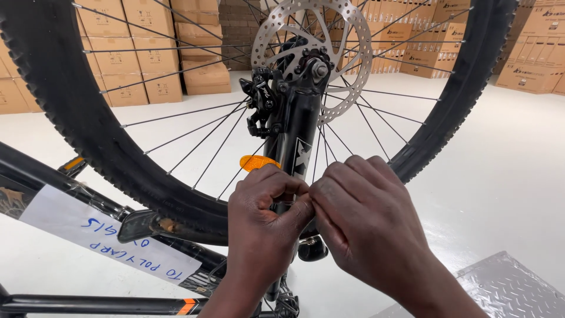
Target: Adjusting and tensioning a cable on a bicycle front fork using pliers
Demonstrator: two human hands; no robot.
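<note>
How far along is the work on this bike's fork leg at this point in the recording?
Done: the wheel, disc rotor and brake caliper already sit mounted on the black fork leg. In hand: the left hand and right hand pinch together at the fork leg, beside the orange reflector; what they hold is hidden. Left: whatever they are fitting is not visibly finished, since both hands are on it.

Bright, even overhead light fills the scene and throws only soft, faint shadows on the pale floor (506, 176), the brake disc (312, 56) glints mildly, near things stay sharp, the far stacked cartons (147, 59) look slightly soft, and wide-lens bending curves the edges.
</note>
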